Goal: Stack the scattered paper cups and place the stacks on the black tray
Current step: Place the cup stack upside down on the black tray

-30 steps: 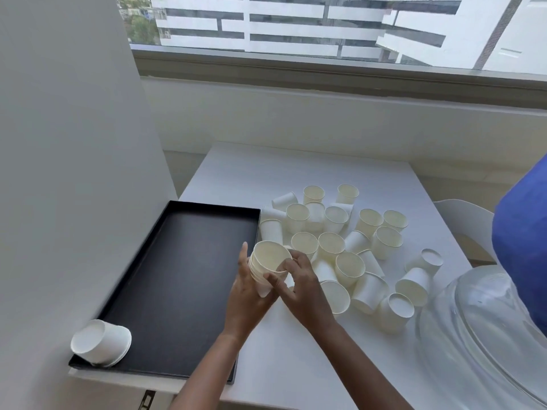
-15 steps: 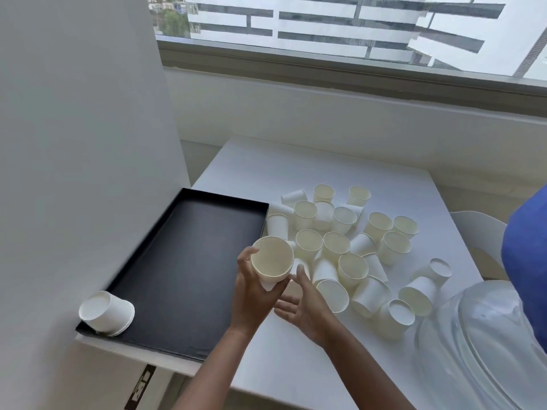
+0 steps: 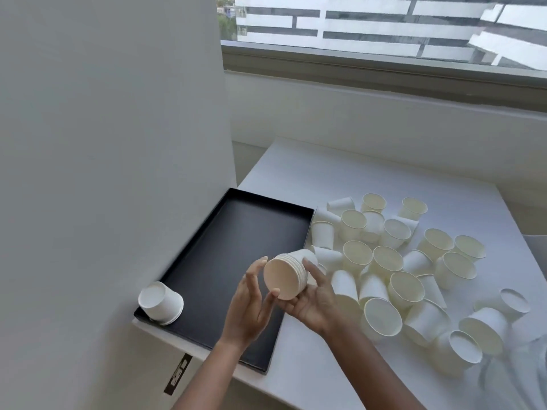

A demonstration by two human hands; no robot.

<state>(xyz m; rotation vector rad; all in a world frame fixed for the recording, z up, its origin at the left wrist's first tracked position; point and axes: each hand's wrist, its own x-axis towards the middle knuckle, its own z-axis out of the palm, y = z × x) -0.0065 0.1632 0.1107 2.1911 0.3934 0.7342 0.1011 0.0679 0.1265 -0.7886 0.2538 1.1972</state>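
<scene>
Your right hand [image 3: 310, 303] fingers curl around a stack of paper cups [image 3: 286, 273], with the thumb over the top side and the palm under it. The stack lies tipped on its side, and its open mouth faces left, toward your left hand [image 3: 250, 303]. Your left hand fingers are spread and held up flat right beside the mouth of the stack; the fingertips look like they touch the rim or nearly touch it, and you cannot tell which. The stack is up in the air, over the right edge of the black tray [image 3: 213, 255], close to where the tray meets the white table [image 3: 325, 179]. The tray floor is mostly bare, so it has lots of room in the middle and at the far end. One more stack [image 3: 161, 303] lies on its side in the near left corner of the tray, close to the grey wall [image 3: 103, 128] that runs along the tray's left side. On the table to the right sits a big pile of loose cups [image 3: 396, 261]. Some stand up, some lie on their sides, and many touch each other. The nearest loose cups lie just beside your right hand and right behind the stack. A few cups press up to the tray's far right edge. A window [image 3: 384, 25] is at the back.
</scene>
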